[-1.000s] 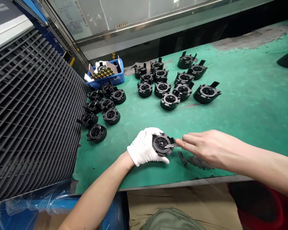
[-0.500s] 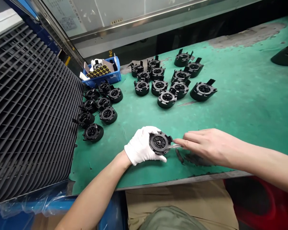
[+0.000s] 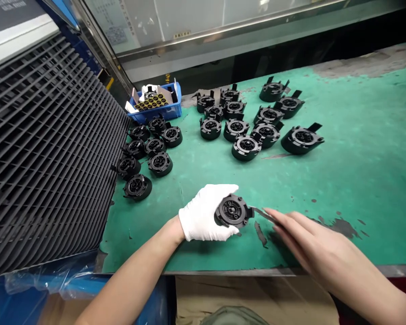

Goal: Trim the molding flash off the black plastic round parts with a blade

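Note:
My left hand (image 3: 208,214), in a white glove, is closed around a round black plastic part (image 3: 232,211). The part's ribbed face, with a hub at its centre, is turned up toward me. A small black tab juts from its right side. Bare and to the right, my right hand (image 3: 309,234) pinches a thin grey blade-like strip (image 3: 264,215) between thumb and fingers. The strip's tip lies close beside the tab; whether they touch I cannot tell. The fingers' undersides are hidden.
Several similar black parts (image 3: 246,146) stand on the green mat (image 3: 358,180), with another group (image 3: 159,162) at the left. A blue bin (image 3: 176,106) stands behind them. Stacked dark grey slatted trays (image 3: 54,158) rise along the left edge. A dark worn patch (image 3: 341,228) marks the mat.
The right hand has shifted right and down, and its strip has drawn back from the part's side. In the view, my left hand and the part sit slightly lower and further right.

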A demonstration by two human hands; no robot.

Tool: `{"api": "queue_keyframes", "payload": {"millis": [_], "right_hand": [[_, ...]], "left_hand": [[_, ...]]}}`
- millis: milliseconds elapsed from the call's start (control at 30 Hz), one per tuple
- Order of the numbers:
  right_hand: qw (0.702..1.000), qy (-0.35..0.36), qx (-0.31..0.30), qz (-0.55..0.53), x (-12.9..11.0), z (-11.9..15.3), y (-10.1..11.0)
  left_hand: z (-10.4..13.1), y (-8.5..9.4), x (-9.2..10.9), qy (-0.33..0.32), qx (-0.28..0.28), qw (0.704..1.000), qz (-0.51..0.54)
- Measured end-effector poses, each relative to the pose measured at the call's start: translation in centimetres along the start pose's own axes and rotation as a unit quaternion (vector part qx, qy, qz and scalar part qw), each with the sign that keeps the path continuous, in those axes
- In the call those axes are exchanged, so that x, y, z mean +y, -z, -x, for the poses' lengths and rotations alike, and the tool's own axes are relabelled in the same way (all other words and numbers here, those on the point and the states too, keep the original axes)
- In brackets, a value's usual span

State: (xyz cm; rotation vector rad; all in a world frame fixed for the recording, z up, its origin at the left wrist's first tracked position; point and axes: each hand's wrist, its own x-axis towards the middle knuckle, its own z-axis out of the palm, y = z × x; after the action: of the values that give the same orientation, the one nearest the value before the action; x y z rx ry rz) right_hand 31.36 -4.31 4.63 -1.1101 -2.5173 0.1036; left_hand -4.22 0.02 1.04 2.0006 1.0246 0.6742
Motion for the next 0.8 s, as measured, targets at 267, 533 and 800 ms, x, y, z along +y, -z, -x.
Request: {"api": "queue_keyframes", "payload": {"millis": [267, 533, 800], "right_hand": [[0.996, 0.022, 0.001, -0.085, 1.2, 0.5, 1.0], [0.992, 0.123, -0.020, 0.011, 2.5, -3.3, -0.3], [0.972, 0.218, -0.004, 0.086, 3.5, -6.6, -0.1]], "left_hand": [[1.0, 1.3, 0.1, -0.037, -0.074, 0.996, 0.036], [-0.5, 0.9, 0.3, 0.023, -0.011, 1.000, -0.001], [-1.7, 1.7, 0.9, -0.001, -0.057, 0.996, -0.073]]}}
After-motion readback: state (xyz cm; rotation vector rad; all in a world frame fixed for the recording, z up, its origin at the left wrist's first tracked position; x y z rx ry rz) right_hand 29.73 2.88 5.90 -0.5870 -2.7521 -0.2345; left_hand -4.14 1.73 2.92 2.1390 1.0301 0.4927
